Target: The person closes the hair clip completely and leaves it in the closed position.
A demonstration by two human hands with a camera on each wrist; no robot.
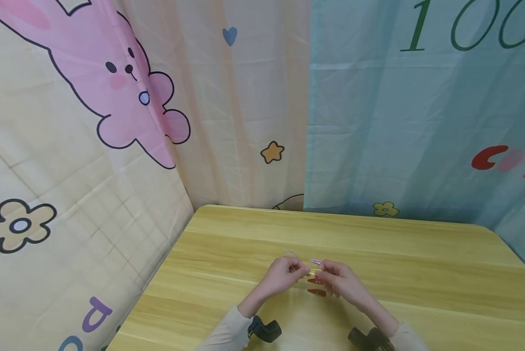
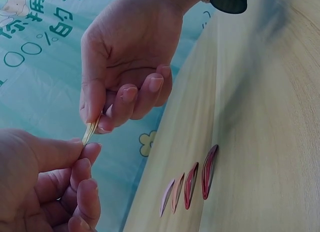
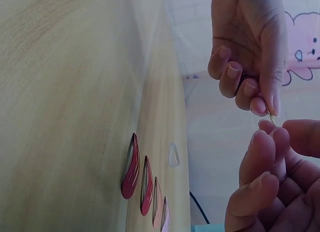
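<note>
Between both hands, at fingertip height above the table, is a thin yellow snap hair clip (image 2: 90,131). My left hand (image 1: 284,274) pinches one end of it between thumb and forefinger. The other end is pinched by my right hand (image 1: 343,284), its remaining fingers loosely curled. Below the hands lie two dark red hair clips (image 3: 131,172), a peach hair clip (image 3: 157,204) and a lilac hair clip (image 2: 167,198), side by side in a row. A pale, whitish hair clip (image 3: 173,155) lies apart from that row, toward the left side.
The wood-grain table (image 1: 420,263) has rounded far corners. Printed curtains (image 1: 244,97) hang behind it and along its left side. Each wrist carries a dark camera mount, such as the left mount (image 1: 265,329), low over the table. A dark cable (image 3: 199,207) shows beyond the table edge.
</note>
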